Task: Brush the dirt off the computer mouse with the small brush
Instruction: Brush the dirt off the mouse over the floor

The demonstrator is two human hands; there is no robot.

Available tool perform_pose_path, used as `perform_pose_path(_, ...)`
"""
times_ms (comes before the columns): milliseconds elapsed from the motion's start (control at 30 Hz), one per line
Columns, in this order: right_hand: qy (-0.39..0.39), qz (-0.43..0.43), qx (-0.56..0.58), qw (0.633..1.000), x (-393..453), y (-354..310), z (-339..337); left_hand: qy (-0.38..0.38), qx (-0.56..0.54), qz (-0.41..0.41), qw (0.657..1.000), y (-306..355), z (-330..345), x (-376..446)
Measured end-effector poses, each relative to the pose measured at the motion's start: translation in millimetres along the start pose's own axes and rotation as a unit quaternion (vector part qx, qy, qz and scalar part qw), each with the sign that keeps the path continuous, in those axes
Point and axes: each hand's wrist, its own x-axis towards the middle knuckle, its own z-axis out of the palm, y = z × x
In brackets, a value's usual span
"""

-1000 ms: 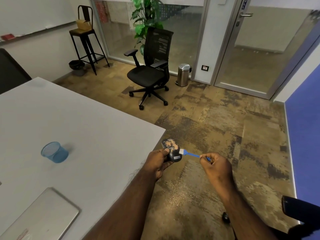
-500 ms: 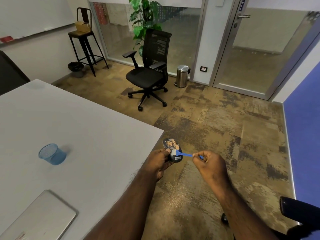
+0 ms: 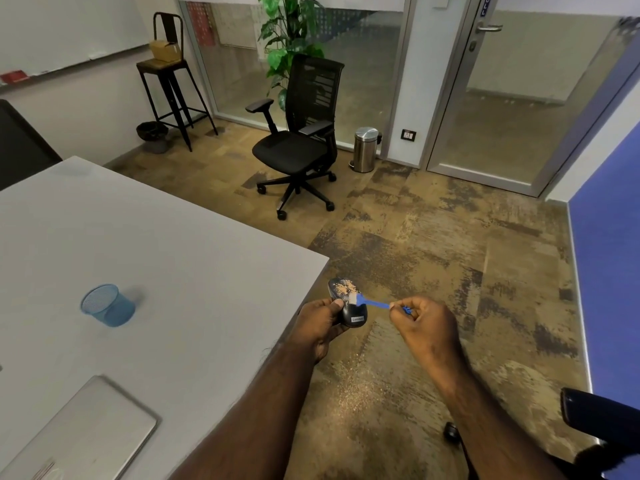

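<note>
A black computer mouse (image 3: 350,310) with tan dirt on its far half is held off the table's corner, over the carpet, by my left hand (image 3: 320,323). My right hand (image 3: 424,322) pinches the handle of a small blue brush (image 3: 372,303). The brush's pale bristles rest on the middle of the mouse's top, just below the dirt patch. Part of the handle's end is hidden inside my fingers.
A grey table (image 3: 173,271) spreads to the left with a blue mesh cup (image 3: 107,305) and a closed silver laptop (image 3: 83,434). Fallen dirt speckles the carpet (image 3: 356,396) below my hands. A black office chair (image 3: 298,140) stands ahead, and a chair armrest (image 3: 599,415) at lower right.
The brush head has slid from the mouse's right edge onto its top, toward the dirt. My right hand has come closer to the left one. My head has moved a little.
</note>
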Motion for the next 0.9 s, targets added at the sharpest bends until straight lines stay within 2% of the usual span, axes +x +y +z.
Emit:
perform_pose_path(67,-0.003,0.004,-0.017,1.000,-1.6,-0.4,0.9,0.001,0.001,-0.001,1.000,0.2,0.2,-0.5)
perform_pose_path(167,0.033,0.025,-0.007,0.999,3.5,2.0,-5.0,-0.003,-0.007,-0.002,1.000,0.5,0.6,-2.4)
perform_pose_path(300,-0.002,0.014,-0.004,1.000,0.1,2.2,-4.7,-0.004,-0.020,-0.001,1.000,2.7,0.1,-4.1)
perform_pose_path(433,0.034,0.035,-0.008,0.999,2.7,5.6,-9.1,-0.005,-0.027,-0.002,1.000,3.3,0.4,-5.8)
perform_pose_path(567,0.002,0.006,-0.005,1.000,-1.9,3.7,-7.3,-0.005,-0.030,-0.005,1.000,3.0,1.5,-6.0)
perform_pose_path(700,0.046,0.026,-0.023,0.998,2.4,3.1,-12.7,-0.006,-0.028,-0.007,1.000,2.3,0.8,-6.9)
perform_pose_path(833,-0.021,-0.012,0.017,1.000,-3.9,-1.7,-7.4,-0.002,-0.017,-0.006,1.000,0.6,0.5,-5.9)
perform_pose_path(900,-0.019,-0.014,-0.010,1.000,-4.4,-3.8,-4.7,-0.004,-0.009,-0.005,1.000,-1.0,1.0,-5.3)
